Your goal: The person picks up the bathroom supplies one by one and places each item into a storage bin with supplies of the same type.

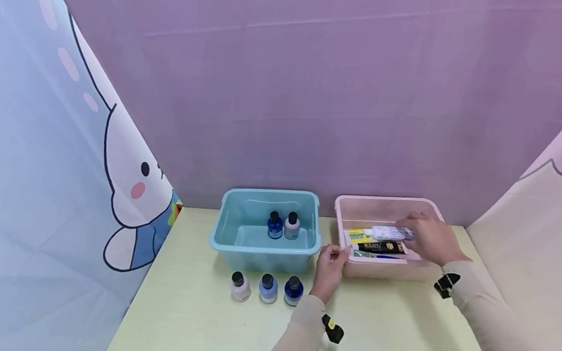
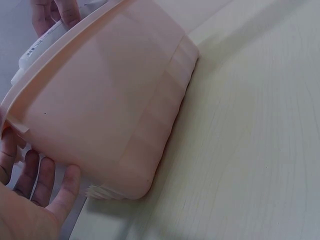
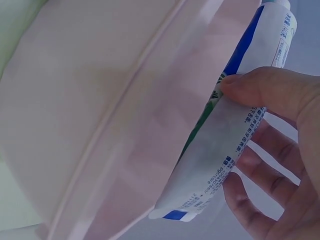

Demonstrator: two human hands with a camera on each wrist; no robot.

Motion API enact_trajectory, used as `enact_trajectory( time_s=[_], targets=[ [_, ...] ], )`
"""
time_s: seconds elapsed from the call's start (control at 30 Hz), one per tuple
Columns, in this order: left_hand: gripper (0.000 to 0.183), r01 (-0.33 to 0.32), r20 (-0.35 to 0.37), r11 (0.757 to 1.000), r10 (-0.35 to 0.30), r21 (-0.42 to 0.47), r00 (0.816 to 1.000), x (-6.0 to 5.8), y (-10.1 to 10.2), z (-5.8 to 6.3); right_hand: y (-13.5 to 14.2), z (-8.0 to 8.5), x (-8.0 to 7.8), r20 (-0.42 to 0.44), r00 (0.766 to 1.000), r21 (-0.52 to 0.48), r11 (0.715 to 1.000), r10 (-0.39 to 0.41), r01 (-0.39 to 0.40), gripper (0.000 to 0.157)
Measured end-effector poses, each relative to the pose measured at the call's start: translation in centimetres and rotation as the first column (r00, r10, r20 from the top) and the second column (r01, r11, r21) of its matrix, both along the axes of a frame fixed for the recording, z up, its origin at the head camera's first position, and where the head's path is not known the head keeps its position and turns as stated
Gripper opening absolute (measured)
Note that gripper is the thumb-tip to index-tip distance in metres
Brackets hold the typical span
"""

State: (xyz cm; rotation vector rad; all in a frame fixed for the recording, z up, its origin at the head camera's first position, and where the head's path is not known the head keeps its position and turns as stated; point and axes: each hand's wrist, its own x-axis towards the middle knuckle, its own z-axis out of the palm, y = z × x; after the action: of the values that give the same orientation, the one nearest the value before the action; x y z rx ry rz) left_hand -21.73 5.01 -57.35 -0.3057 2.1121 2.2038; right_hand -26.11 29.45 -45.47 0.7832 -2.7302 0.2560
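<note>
My right hand (image 1: 429,238) holds a white toothpaste tube (image 3: 215,145) between thumb and fingers, over the inside of the pink bin (image 1: 392,271). In the right wrist view the tube shows a blue and green label and small print. Below it in the bin lie a black tube (image 1: 379,247), a yellow pack (image 1: 358,235) and a partly hidden blue-and-green item. At the bin's left front corner, my left hand (image 1: 328,270) grips the rim; its other fingers spread along the side wall in the left wrist view (image 2: 40,195).
Left of the pink bin stands a blue bin (image 1: 264,259) with a dark blue bottle (image 1: 275,226) and a pale bottle (image 1: 292,227) inside. Before it stand a pink bottle (image 1: 241,288), a light blue bottle (image 1: 268,289) and a dark blue bottle (image 1: 294,291). Cloth walls enclose the table (image 1: 191,311).
</note>
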Motion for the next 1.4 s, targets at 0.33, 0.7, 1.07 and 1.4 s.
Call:
enact_trajectory(
  time_s=[0.33,0.7,1.07,1.4],
  targets=[
    [0.022,-0.009,0.01,1.0,0.009,-0.011,1.0,0.1,0.1,0.2,-0.3,-0.2,-0.9,0.023,1.0,0.011,1.0,-0.004,0.003,0.039],
    [0.024,-0.012,0.008,1.0,0.012,-0.007,1.0,0.2,0.0,0.4,-0.4,-0.8,-2.3,0.08,0.997,0.027,1.0,-0.016,0.013,0.038],
    [0.021,-0.016,0.018,1.0,0.016,-0.019,1.0,0.2,0.1,0.5,-0.3,-1.0,-3.7,0.117,0.993,0.067,0.998,-0.002,-0.006,0.037],
    [0.023,-0.015,0.012,1.0,0.016,-0.023,1.0,0.2,0.2,0.7,-0.6,-0.8,-4.9,0.183,0.983,0.097,0.995,0.003,-0.021,0.034]
  ],
)
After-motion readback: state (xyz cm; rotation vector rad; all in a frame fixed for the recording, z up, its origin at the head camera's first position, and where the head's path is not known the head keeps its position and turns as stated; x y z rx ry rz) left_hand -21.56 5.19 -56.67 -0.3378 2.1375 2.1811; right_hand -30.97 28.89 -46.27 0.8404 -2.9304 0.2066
